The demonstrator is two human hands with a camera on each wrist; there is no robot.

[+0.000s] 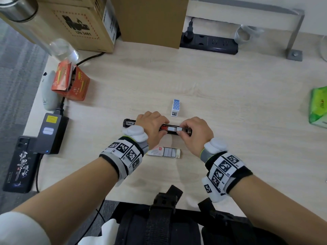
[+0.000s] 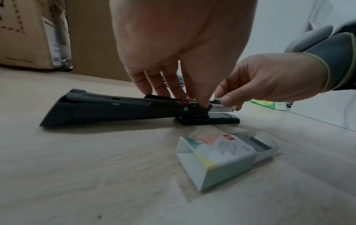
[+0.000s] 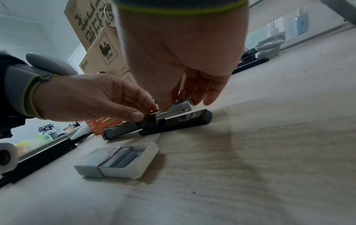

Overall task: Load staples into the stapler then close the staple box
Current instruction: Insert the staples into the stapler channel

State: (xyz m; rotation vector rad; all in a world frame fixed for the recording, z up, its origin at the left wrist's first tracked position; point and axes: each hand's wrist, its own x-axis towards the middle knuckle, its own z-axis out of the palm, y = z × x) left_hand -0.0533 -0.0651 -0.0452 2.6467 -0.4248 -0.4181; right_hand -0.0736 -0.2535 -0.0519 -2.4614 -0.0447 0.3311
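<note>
A black stapler [image 1: 128, 122] lies opened flat across the wooden table [image 1: 230, 103], with its metal staple channel facing up. My left hand [image 1: 152, 124] grips it at the hinge, thumb and fingers on either side of the channel [image 2: 221, 108]. My right hand [image 1: 192, 129] pinches a silver staple strip [image 1: 174, 129] between thumb and fingers, right at the channel's front end [image 3: 183, 105]. The staple box [image 1: 164, 152] lies just in front of the stapler, its tray slid out to the right with several strips [image 3: 119, 156] showing.
A small white box with blue dots [image 1: 176, 107] stands just behind the stapler. An orange carton [image 1: 70, 82], a power adapter [image 1: 51, 133] and a phone [image 1: 19, 163] sit at the left. Cardboard boxes [image 1: 148, 20] and a power strip [image 1: 208, 43] line the back, a green pack [image 1: 318, 106] the right.
</note>
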